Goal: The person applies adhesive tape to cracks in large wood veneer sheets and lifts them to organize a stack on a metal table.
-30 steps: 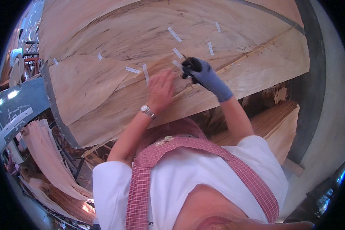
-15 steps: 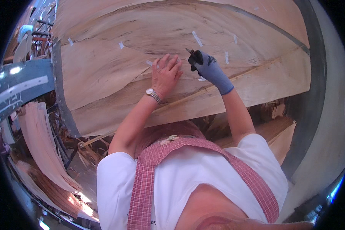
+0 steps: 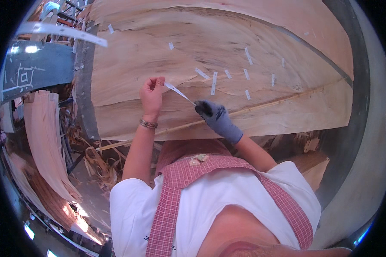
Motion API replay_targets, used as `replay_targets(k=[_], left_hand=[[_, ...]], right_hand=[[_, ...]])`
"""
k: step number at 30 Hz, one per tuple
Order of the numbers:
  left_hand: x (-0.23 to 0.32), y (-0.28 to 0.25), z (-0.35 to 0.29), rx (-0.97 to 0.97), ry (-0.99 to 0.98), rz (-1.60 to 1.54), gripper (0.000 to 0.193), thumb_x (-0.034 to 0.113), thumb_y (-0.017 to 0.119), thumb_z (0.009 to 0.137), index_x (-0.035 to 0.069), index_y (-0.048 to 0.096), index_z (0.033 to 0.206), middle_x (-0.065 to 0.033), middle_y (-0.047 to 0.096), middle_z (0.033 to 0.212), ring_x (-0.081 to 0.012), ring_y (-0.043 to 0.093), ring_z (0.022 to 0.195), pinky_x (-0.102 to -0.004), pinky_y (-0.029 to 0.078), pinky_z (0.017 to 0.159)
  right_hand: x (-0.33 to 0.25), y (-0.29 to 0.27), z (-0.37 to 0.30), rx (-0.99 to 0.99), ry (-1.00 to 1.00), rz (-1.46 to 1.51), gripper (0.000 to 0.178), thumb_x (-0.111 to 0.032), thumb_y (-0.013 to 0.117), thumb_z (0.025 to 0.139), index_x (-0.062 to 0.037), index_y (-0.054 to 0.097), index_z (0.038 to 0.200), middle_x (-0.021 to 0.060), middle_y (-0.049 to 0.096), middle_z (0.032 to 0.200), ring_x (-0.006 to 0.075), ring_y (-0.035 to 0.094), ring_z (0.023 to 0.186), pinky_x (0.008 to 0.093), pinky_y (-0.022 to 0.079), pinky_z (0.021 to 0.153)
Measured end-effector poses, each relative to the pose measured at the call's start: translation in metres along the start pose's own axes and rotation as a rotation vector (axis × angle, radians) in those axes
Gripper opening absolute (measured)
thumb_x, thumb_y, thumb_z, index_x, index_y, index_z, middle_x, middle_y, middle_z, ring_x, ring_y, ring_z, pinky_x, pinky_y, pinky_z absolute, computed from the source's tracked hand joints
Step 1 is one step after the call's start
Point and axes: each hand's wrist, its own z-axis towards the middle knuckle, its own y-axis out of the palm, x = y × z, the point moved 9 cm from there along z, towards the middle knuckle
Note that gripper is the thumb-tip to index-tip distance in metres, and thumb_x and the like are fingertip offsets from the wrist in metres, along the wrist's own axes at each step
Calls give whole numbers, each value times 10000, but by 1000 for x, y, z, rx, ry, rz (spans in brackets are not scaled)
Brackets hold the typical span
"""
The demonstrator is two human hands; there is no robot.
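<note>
A short strip of white tape (image 3: 178,91) is stretched between my two hands over a pale wood veneer sheet (image 3: 128,85). My bare left hand (image 3: 152,94), with a watch band at the wrist, pinches the strip's left end. My right hand (image 3: 214,115), in a grey-blue glove with dark fingertips, is closed at the strip's other end. Whether the dark thin tool seen earlier is still in that hand cannot be made out. Several white tape pieces (image 3: 213,83) are stuck on the veneer, many of them just beyond my right hand.
A long white tape (image 3: 64,32) hangs at the upper left above a blue-grey panel (image 3: 43,64). Veneer strips (image 3: 43,137) and scraps (image 3: 101,165) lie lower left. A thin wood strip (image 3: 253,110) crosses the near part of the sheet. A dark table edge (image 3: 351,111) curves along the right.
My left hand has lifted off the sheet, moved left and now pinches a tape strip. My right hand has come nearer to me. More tape pieces show on the veneer.
</note>
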Motion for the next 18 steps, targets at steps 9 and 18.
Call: replay_targets(k=[9,18], left_hand=[[18,-37,6,-271,-120,-146,196,214,647,947,18,651,952,-24,686,845,-94,651,738,-222,487,634],[60,-97,4,68,404,418,269,122,600,934,63,631,1195,-109,662,1130,-223,634,1008,-326,491,827]], right_hand=[[-94,-1,60,176,-392,-46,255,-149,608,924,-70,617,1167,137,643,1138,302,632,984,389,524,820],[-63,95,73,-212,331,688,285,-324,652,921,-52,667,1005,45,692,780,77,558,514,229,410,434]])
